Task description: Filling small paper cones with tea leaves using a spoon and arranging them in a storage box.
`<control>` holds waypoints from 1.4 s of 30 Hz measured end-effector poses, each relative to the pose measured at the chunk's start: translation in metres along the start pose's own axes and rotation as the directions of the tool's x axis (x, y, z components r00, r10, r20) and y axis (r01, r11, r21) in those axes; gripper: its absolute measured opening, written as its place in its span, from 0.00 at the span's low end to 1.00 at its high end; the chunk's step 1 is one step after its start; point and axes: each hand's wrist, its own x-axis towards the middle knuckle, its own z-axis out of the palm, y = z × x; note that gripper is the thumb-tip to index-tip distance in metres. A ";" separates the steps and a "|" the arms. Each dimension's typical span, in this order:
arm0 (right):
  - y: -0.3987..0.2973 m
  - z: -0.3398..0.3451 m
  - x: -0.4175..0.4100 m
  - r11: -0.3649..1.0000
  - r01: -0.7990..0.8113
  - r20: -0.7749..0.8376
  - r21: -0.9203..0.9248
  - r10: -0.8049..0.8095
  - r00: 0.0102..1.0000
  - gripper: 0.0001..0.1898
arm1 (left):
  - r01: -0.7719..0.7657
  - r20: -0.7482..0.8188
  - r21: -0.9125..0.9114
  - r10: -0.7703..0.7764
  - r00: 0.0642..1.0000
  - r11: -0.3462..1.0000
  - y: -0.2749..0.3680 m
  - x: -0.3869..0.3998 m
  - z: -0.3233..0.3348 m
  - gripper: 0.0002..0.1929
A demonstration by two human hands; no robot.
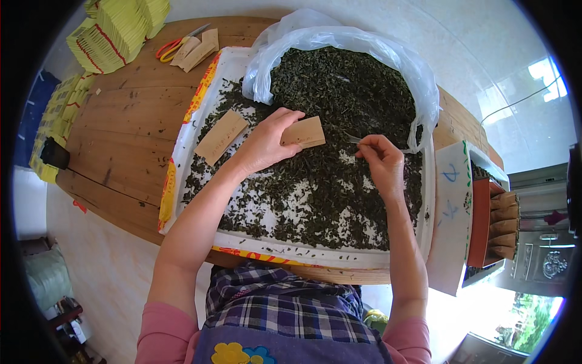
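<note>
My left hand (268,139) grips a small brown paper packet (309,132) with writing on it, between thumb and fingers. A second such packet (221,137) lies left of it on dark dried leaves. My right hand (382,157) pinches a small tool with a thin pale tip (352,139), perhaps tweezers; most of it is hidden by the fingers. Both hands are over a white foam tray (300,248) strewn with the dried leaves (291,191). At the tray's far side, a white plastic bag (423,86) lies open around a heap of leaves (345,82).
Scissors with red and yellow handles (175,48) and opened paper packets (198,50) lie on the wooden table (132,104) at upper left. Stacks of yellow packets (104,45) and a black cup (55,154) stand further left. At right is a foam box (450,218) with a reddish-brown box (479,223) holding brown packets.
</note>
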 end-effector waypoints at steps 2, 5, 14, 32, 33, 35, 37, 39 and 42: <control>-0.006 0.006 -0.001 1.000 0.015 0.015 -0.026 -0.015 1.000 0.03 | -0.023 0.007 -0.013 0.023 1.000 1.000 0.001 -0.002 -0.001 0.30; -0.004 0.011 -0.003 0.998 0.031 0.027 -0.046 -0.030 0.999 0.03 | -0.036 0.020 0.010 0.036 0.999 0.999 0.002 0.000 0.001 0.31; -0.031 0.031 0.010 0.961 0.249 0.002 -0.119 -0.251 0.968 0.05 | -0.107 -0.052 0.093 0.112 0.992 0.990 -0.014 0.002 -0.002 0.33; -0.059 0.028 -0.017 0.571 0.670 0.201 -0.474 -0.671 0.714 0.12 | -0.202 -0.085 0.116 0.212 0.973 0.972 0.016 -0.004 -0.003 0.35; -0.060 0.029 -0.016 0.471 0.707 0.318 -0.528 -0.662 0.679 0.13 | -0.185 -0.049 0.085 0.189 0.981 0.979 0.017 -0.005 -0.005 0.35; -0.061 0.032 -0.013 0.408 0.740 0.348 -0.535 -0.691 0.633 0.15 | -0.180 -0.045 0.072 0.184 0.982 0.981 0.013 -0.006 -0.007 0.35; -0.064 0.031 -0.011 0.314 0.762 0.399 -0.567 -0.704 0.587 0.11 | -0.122 -0.062 0.094 0.129 0.990 0.988 0.014 -0.007 -0.008 0.36; -0.067 0.030 -0.008 0.301 0.767 0.386 -0.567 -0.725 0.570 0.10 | -0.117 -0.081 0.097 0.125 0.989 0.988 0.015 -0.007 -0.004 0.36; -0.069 0.031 -0.010 0.348 0.740 0.394 -0.575 -0.675 0.624 0.14 | -0.124 -0.103 0.167 0.142 0.984 0.978 0.010 -0.006 0.001 0.35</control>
